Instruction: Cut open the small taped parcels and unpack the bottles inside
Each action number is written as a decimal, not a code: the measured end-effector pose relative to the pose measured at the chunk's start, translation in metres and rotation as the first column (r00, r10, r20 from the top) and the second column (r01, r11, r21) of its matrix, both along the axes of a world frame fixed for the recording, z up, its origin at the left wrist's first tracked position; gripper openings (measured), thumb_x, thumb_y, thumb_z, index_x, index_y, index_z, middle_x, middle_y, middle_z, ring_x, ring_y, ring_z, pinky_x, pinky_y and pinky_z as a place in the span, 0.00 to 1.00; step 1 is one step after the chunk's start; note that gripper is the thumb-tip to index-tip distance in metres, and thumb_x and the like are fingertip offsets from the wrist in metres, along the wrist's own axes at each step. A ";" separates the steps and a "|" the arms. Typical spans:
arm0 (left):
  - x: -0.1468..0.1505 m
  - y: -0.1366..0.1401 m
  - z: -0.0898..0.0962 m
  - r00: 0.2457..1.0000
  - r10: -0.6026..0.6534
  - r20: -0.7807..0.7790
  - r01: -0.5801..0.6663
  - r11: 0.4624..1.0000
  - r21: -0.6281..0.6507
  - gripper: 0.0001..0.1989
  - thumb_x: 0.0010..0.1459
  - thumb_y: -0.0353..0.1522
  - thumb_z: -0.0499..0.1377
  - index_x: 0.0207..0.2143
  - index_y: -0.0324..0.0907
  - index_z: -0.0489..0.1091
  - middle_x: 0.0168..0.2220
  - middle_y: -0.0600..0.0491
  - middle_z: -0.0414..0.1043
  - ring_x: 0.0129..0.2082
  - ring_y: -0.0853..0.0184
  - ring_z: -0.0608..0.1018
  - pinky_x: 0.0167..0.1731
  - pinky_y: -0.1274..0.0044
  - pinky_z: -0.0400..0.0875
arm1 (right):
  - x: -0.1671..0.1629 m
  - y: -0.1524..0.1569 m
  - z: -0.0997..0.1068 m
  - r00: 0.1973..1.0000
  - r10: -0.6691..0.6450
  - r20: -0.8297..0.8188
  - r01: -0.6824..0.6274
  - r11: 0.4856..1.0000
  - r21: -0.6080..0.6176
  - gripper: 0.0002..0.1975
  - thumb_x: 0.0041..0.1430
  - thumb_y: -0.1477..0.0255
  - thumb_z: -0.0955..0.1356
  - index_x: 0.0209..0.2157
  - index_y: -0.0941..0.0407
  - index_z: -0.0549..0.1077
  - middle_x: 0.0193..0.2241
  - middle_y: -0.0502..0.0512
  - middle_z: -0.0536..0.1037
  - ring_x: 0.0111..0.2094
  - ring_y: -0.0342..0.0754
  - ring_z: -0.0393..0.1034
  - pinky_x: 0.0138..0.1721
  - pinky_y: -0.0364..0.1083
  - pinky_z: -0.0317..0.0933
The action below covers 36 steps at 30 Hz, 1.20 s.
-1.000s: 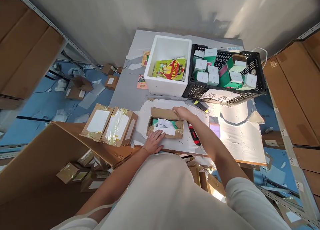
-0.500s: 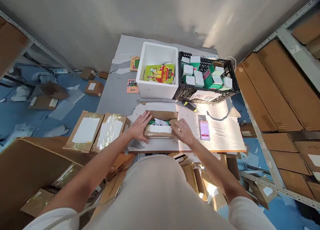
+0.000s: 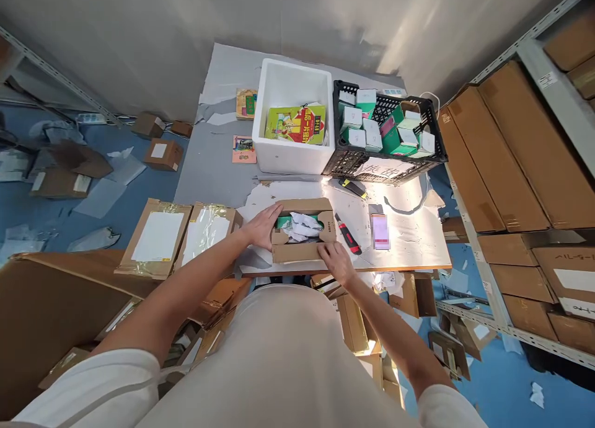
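Observation:
In front of me on the table is a small cardboard box [image 3: 303, 252] with its top flaps folded outward. Crumpled white paper [image 3: 302, 227] fills its middle, and a green item [image 3: 282, 221] shows partly under the paper. My left hand [image 3: 263, 227] grips the box's left side, fingers along the far left corner. At the near right corner, my right hand [image 3: 336, 262] has its fingers bent over the near flap. A red and black utility knife [image 3: 348, 234] lies just right of the box.
Behind stand a white foam bin [image 3: 294, 156] with booklets and a black crate [image 3: 389, 167] of green-white boxes. A phone [image 3: 380, 232] and a yellow-black cutter [image 3: 353, 188] lie right. Two taped cartons [image 3: 158, 237] sit left. Shelves of cartons [image 3: 525, 149] flank the right.
The box's flaps have opened outward, showing more crumpled paper. My right hand has moved from the right flap to the near one. The red knife now shows beside the box.

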<state>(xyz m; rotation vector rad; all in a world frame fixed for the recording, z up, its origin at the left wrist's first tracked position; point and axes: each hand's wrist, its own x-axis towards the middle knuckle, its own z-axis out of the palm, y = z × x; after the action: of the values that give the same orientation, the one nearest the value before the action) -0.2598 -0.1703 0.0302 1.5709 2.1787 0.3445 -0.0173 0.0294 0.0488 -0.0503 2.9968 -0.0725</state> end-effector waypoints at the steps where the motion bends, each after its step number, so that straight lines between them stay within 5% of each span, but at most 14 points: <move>1: -0.002 0.000 0.002 1.000 -0.022 0.003 0.022 0.999 -0.023 0.72 0.27 0.55 0.65 0.65 0.26 0.33 0.66 0.28 0.36 0.66 0.45 0.46 0.62 0.64 0.45 | 0.010 -0.004 -0.004 0.999 -0.011 -0.040 0.011 1.000 -0.009 0.21 0.62 0.79 0.58 0.55 0.58 0.66 0.46 0.65 0.72 0.46 0.54 0.65 0.51 0.56 0.58; 6: -0.008 0.002 0.020 0.996 -0.088 0.018 0.090 0.984 -0.157 0.71 0.29 0.59 0.61 0.66 0.31 0.32 0.67 0.31 0.34 0.67 0.46 0.43 0.61 0.57 0.41 | 0.013 0.003 0.000 0.999 0.017 0.037 -0.012 0.993 -0.118 0.27 0.55 0.82 0.59 0.58 0.60 0.63 0.49 0.64 0.71 0.47 0.54 0.65 0.51 0.52 0.58; 10: 0.015 0.012 0.033 0.982 0.160 -0.103 -0.169 0.982 -0.085 0.57 0.42 0.58 0.57 0.65 0.34 0.42 0.67 0.33 0.42 0.66 0.46 0.46 0.60 0.51 0.37 | -0.036 0.023 0.024 0.994 -0.014 0.112 0.025 0.994 -0.104 0.22 0.58 0.81 0.58 0.53 0.57 0.68 0.46 0.59 0.73 0.44 0.51 0.67 0.46 0.48 0.60; 14: 0.050 0.021 0.041 0.930 0.308 -0.202 -0.292 0.951 0.105 0.40 0.48 0.51 0.59 0.58 0.38 0.59 0.58 0.37 0.62 0.59 0.48 0.63 0.60 0.53 0.39 | -0.084 0.028 0.032 0.974 0.003 0.229 0.006 0.999 -0.038 0.20 0.58 0.72 0.65 0.52 0.57 0.67 0.49 0.60 0.71 0.46 0.53 0.68 0.42 0.46 0.61; 17: 0.061 0.027 0.043 0.944 0.267 -0.193 -0.263 0.964 0.047 0.28 0.51 0.48 0.57 0.49 0.39 0.67 0.44 0.40 0.74 0.49 0.50 0.71 0.57 0.53 0.47 | -0.097 0.022 0.031 0.960 0.027 0.277 -0.030 1.000 0.004 0.23 0.52 0.70 0.70 0.51 0.59 0.67 0.47 0.64 0.72 0.46 0.56 0.67 0.43 0.48 0.61; 22: 0.057 0.028 0.050 0.934 0.273 -0.231 -0.279 0.960 0.004 0.20 0.49 0.43 0.57 0.41 0.39 0.70 0.36 0.42 0.75 0.45 0.49 0.72 0.55 0.50 0.44 | -0.091 0.020 0.040 0.974 0.107 0.201 -0.122 0.991 0.063 0.21 0.54 0.72 0.66 0.51 0.61 0.67 0.47 0.67 0.69 0.49 0.60 0.63 0.48 0.53 0.58; 30: 0.052 -0.012 0.050 0.902 0.418 -0.110 -0.413 0.909 0.061 0.35 0.48 0.27 0.50 0.61 0.36 0.52 0.52 0.40 0.65 0.46 0.56 0.73 0.44 0.67 0.68 | -0.052 0.054 0.043 0.999 -0.048 -0.019 0.046 0.996 -0.079 0.27 0.55 0.81 0.59 0.58 0.62 0.61 0.59 0.67 0.61 0.56 0.55 0.60 0.53 0.52 0.58; 33: 0.056 -0.020 0.044 0.900 0.404 -0.165 -0.390 0.914 0.113 0.32 0.48 0.26 0.51 0.59 0.39 0.58 0.53 0.41 0.65 0.53 0.54 0.69 0.52 0.64 0.63 | -0.041 0.062 0.040 0.990 -0.126 -0.058 0.126 0.992 -0.001 0.26 0.56 0.84 0.58 0.57 0.59 0.64 0.62 0.65 0.59 0.60 0.58 0.54 0.55 0.58 0.53; 36: 0.060 -0.017 0.040 0.962 0.228 -0.151 -0.216 0.972 0.088 0.23 0.51 0.23 0.50 0.50 0.42 0.69 0.48 0.44 0.71 0.54 0.57 0.69 0.57 0.61 0.57 | -0.046 0.063 0.046 0.998 -0.006 0.069 0.002 0.999 0.050 0.22 0.57 0.85 0.58 0.49 0.59 0.72 0.58 0.65 0.66 0.59 0.57 0.58 0.57 0.59 0.50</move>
<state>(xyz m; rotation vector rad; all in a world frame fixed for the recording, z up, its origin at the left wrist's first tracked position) -0.1996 -0.1871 0.0705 1.4357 2.5016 0.3795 -0.0633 0.0919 0.0946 -0.0357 2.9283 0.0004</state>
